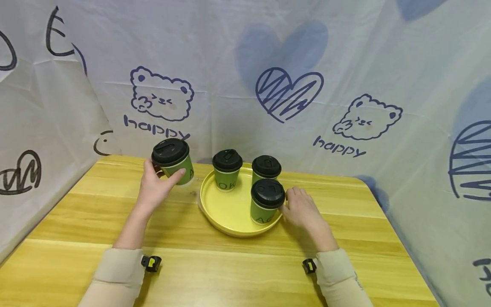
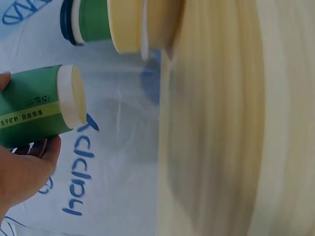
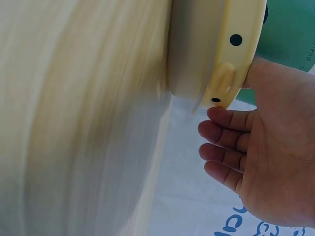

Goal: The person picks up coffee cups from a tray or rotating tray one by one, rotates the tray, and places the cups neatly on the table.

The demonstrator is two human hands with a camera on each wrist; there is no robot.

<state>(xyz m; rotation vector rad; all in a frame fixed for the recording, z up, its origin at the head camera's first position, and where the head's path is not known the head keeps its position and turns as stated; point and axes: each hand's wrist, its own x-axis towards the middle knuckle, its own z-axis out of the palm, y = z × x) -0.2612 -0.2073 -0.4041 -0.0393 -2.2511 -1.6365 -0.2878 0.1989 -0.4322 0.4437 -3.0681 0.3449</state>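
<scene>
My left hand [image 1: 156,187] grips a green paper coffee cup [image 1: 183,169] with a black lid, held tilted above the table, left of a round yellow tray [image 1: 230,215]. In the left wrist view the cup's pale base [image 2: 73,97] and its side print show. On the tray stand three more lidded green cups: one at the left [image 1: 227,170], one at the back right [image 1: 266,167], and one in front of it [image 1: 266,202]. My right hand [image 3: 280,142] pinches the tray's right rim [image 3: 236,59], thumb over the rim and curled fingers at its outer side.
The tray sits raised on a round base [image 3: 189,54] on the wood-grain table [image 1: 207,273]. Behind the table hangs a pale cloth [image 1: 222,98] printed with hearts and bears, which also runs along both sides.
</scene>
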